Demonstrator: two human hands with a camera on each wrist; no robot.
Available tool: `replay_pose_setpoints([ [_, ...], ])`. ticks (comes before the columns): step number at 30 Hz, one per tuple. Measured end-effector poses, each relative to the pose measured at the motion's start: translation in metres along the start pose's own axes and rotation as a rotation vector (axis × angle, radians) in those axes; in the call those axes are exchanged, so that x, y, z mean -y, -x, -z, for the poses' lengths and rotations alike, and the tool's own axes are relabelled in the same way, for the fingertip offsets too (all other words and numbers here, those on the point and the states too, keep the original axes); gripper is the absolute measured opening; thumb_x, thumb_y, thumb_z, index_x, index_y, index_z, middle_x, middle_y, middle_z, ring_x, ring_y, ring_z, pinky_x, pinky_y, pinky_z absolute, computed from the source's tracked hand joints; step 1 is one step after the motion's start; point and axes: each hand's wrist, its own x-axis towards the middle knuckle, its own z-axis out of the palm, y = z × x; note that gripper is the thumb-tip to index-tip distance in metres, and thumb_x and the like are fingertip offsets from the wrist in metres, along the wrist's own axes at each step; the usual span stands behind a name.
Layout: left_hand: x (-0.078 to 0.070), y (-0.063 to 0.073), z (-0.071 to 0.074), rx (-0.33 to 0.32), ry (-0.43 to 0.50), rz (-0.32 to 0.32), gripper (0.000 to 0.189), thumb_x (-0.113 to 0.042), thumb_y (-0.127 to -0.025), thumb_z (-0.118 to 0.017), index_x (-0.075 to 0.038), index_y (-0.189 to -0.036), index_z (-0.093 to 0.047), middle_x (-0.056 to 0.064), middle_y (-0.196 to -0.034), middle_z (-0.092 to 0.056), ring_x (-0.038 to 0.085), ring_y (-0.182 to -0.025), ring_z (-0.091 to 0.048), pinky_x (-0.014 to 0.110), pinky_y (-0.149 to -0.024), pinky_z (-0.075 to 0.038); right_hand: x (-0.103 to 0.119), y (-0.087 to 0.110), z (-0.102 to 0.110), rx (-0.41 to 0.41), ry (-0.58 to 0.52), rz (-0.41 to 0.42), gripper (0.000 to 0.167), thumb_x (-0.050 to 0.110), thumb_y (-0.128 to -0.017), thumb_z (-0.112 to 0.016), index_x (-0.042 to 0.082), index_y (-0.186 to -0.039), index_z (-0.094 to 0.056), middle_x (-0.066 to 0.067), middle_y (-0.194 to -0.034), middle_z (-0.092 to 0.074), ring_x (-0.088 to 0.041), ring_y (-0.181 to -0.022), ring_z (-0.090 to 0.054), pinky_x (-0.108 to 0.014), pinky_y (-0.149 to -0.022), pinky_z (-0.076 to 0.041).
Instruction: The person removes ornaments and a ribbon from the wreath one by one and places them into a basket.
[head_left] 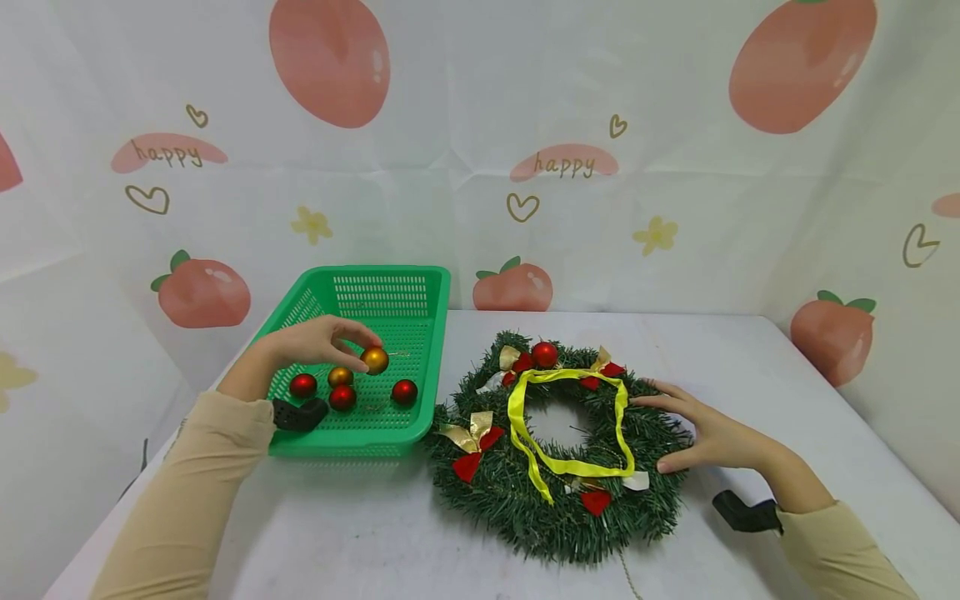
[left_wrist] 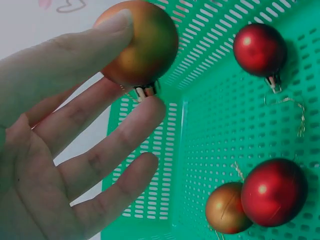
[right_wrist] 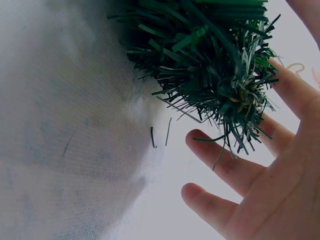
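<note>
My left hand [head_left: 324, 340] pinches a gold Christmas ball [head_left: 377, 360] between thumb and fingers above the green basket [head_left: 442, 342]. In the left wrist view the gold Christmas ball [left_wrist: 145, 47] has its metal cap downward by the fingertips. At the wreath's right side is my right hand [head_left: 716, 435], its fingers spread and its fingertips on the green needles. The wreath [head_left: 517, 521] lies flat, bearing red and gold bows, a red ball [head_left: 544, 354] and a yellow ribbon [head_left: 517, 417]. In the right wrist view, fingers [right_wrist: 230, 167] extend past the needles.
Inside the basket lie red balls [head_left: 405, 392] and another gold ball [head_left: 340, 377], some with thin gold cords. The white table [head_left: 360, 533] holds basket and wreath side by side. A cord [head_left: 628, 575] trails from the wreath's front. Behind hangs a printed cloth [head_left: 465, 100].
</note>
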Motion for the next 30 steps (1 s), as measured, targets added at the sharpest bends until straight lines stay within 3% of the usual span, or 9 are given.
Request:
replay_pose_setpoints([
  [9, 0.005, 0.0, 0.001, 0.056, -0.031, 0.022, 0.048, -0.026, -0.085, -0.069, -0.003, -0.125, -0.056, 0.016, -0.127, -0.058, 0.035, -0.123, -0.049, 0.043, -0.095, -0.047, 0.001, 0.0, 0.0, 0.004, 0.0, 0.002, 0.074, 0.025, -0.072, -0.08, 0.014, -0.136, -0.045, -0.03, -0.146, -0.022, 0.025, -0.123, -0.009, -0.073, -0.085, -0.034],
  [17, 0.01, -0.002, 0.0, 0.094, -0.043, 0.016, 0.051, -0.026, -0.087, -0.067, 0.001, -0.128, -0.054, 0.022, -0.131, -0.055, 0.036, -0.124, -0.05, 0.046, -0.099, -0.046, 0.0, 0.0, 0.0, 0.009, -0.006, -0.004, 0.074, 0.024, -0.072, -0.08, 0.016, -0.137, -0.045, -0.03, -0.147, -0.022, 0.027, -0.122, -0.007, -0.073, -0.085, -0.033],
  [20, 0.01, -0.002, 0.0, 0.058, -0.062, 0.001, 0.05, -0.026, -0.087, -0.066, 0.002, -0.127, -0.054, 0.023, -0.13, -0.055, 0.036, -0.122, -0.052, 0.046, -0.098, -0.046, -0.001, -0.001, 0.0, 0.009, -0.006, -0.003, 0.075, 0.024, -0.072, -0.08, 0.017, -0.137, -0.045, -0.03, -0.147, -0.022, 0.027, -0.122, -0.008, -0.073, -0.085, -0.034],
  [24, 0.003, -0.002, -0.001, -0.036, -0.088, -0.02, 0.044, -0.026, -0.09, -0.063, -0.002, -0.126, -0.056, 0.021, -0.128, -0.057, 0.035, -0.118, -0.055, 0.046, -0.097, -0.046, -0.001, -0.001, -0.001, 0.007, -0.002, 0.003, 0.075, 0.025, -0.071, -0.08, 0.017, -0.137, -0.045, -0.031, -0.146, -0.022, 0.027, -0.122, -0.007, -0.073, -0.085, -0.034],
  [30, -0.027, -0.007, -0.008, -0.142, -0.106, -0.096, 0.036, -0.025, -0.095, -0.055, -0.006, -0.124, -0.057, 0.015, -0.125, -0.06, 0.035, -0.116, -0.056, 0.047, -0.095, -0.047, -0.004, -0.001, -0.001, 0.004, -0.001, 0.011, 0.075, 0.024, -0.072, -0.08, 0.018, -0.137, -0.045, -0.029, -0.146, -0.023, 0.027, -0.123, -0.007, -0.073, -0.085, -0.033],
])
